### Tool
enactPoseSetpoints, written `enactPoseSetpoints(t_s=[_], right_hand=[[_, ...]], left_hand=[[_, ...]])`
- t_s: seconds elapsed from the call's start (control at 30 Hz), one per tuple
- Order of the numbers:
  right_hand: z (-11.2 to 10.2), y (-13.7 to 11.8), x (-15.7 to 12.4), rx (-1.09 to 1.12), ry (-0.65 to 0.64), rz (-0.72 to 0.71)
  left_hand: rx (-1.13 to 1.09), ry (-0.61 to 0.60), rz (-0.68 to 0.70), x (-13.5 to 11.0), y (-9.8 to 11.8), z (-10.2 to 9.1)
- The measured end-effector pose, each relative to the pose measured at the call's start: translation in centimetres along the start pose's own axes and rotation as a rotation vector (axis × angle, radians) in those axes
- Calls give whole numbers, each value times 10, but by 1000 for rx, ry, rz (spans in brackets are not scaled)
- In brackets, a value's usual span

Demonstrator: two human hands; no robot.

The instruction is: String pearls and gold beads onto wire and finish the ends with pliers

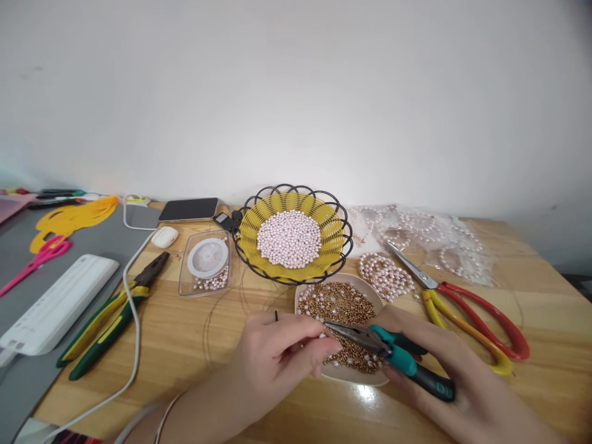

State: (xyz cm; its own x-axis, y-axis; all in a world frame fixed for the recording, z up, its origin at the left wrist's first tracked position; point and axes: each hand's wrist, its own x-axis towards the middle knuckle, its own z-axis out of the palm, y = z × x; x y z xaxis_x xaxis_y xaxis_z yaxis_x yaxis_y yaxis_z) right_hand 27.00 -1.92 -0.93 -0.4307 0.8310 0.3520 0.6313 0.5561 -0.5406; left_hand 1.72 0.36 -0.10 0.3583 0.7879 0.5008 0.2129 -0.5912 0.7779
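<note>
My left hand (282,351) is closed in a pinch, thumb against forefinger, with a small pearl bead (322,335) showing at the fingertips. A thin dark end pokes up behind its knuckles. My right hand (444,364) grips needle-nose pliers (393,351) with teal and black handles. The pliers' tips reach to the left fingertips, close by the bead; whether they clamp anything is too small to tell. Beneath both hands lies a pale tray (380,296) of gold beads (346,302) mixed with pearl beads. Thin wire (207,327) curves over the wood left of the tray.
Behind the tray stands a yellow basket (333,237) of pearl beads. Large scissors (485,314), a pearl strand pile (386,277) and bagged strands (444,240) lie right. Leftward are a clear box (185,277), other pliers (111,314), a white cable (134,308) and a power strip (65,302).
</note>
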Motion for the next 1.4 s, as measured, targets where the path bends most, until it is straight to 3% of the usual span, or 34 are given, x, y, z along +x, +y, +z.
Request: enactPoseSetpoints(t_s=[0.2,0.53,0.7,0.8,0.93,1.1,1.4], right_hand=[[-5,-2,7,74,-58,24],[11,3,-22,171,109,210],[5,11,-27,150,-12,133],[4,14,-26,141,26,151],[6,14,-25,102,-41,92],[12,6,-25,131,94,193],[17,6,-44,359,40,378]], left_hand=[[16,-20,2,0,2,0],[9,-18,62,1,1,-1],[84,7,85,3,2,-2],[97,15,70,2,3,-1],[-134,-57,-109,-3,2,0],[-337,-240,-264,-6,1,-1],[-258,-266,-132,-1,0,-6]])
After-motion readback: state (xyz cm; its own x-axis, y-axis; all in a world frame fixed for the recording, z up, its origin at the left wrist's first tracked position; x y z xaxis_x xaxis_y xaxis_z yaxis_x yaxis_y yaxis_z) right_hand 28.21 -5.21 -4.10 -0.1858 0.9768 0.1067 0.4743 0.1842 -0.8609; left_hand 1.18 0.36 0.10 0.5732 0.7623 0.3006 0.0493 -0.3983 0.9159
